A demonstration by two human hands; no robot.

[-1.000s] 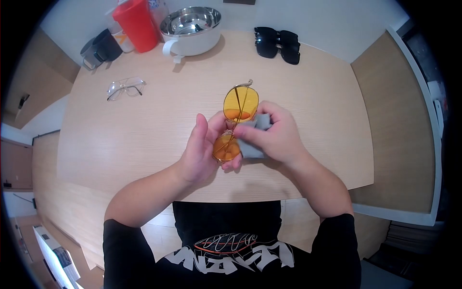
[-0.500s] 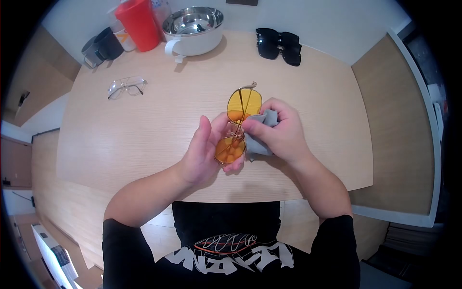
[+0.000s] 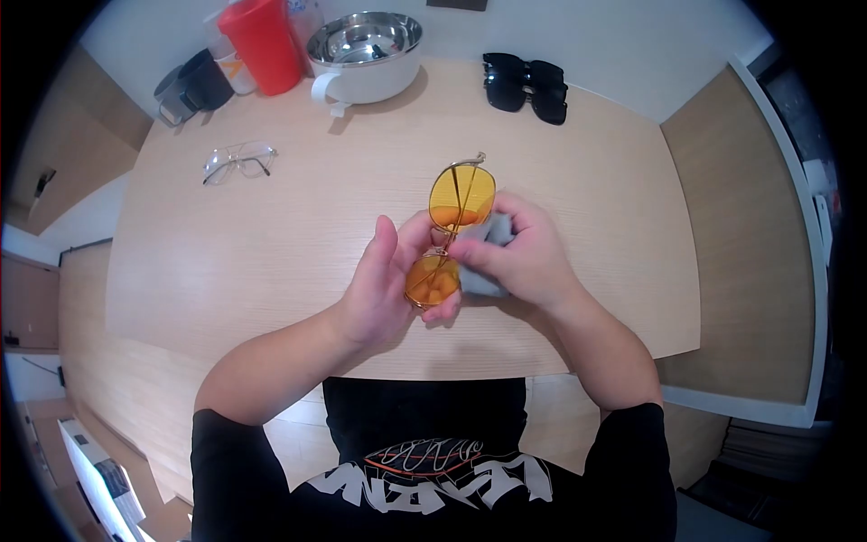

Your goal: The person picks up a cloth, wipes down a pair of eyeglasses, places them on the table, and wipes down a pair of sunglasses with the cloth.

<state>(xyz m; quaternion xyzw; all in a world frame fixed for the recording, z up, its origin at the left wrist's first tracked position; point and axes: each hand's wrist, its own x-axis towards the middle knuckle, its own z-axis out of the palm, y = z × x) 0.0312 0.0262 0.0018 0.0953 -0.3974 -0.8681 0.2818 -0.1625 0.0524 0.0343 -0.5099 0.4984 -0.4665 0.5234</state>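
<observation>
Yellow-lensed sunglasses [image 3: 461,194] with a thin gold frame are held upright on end above the table, their temples folded behind the lenses. My left hand [image 3: 384,280] cradles the lower lens, with its fingers showing through the tint and its thumb raised clear. A grey cloth [image 3: 485,271] is bunched in my right hand [image 3: 528,253]. The right thumb presses near the bridge, at the middle of the sunglasses. Part of the cloth is hidden under the right fingers.
Clear glasses [image 3: 238,165] lie at the left on the wooden table [image 3: 298,235]. Black sunglasses [image 3: 526,88] rest at the back right. Along the back stand a white-sided steel bowl [image 3: 370,72], a red cup [image 3: 262,45] and dark mugs [image 3: 205,79]. A partition [image 3: 741,235] borders the right.
My right hand has shifted slightly left with the cloth, its thumb now lower, by the bridge. The sunglasses have moved very slightly right. My left hand keeps its hold.
</observation>
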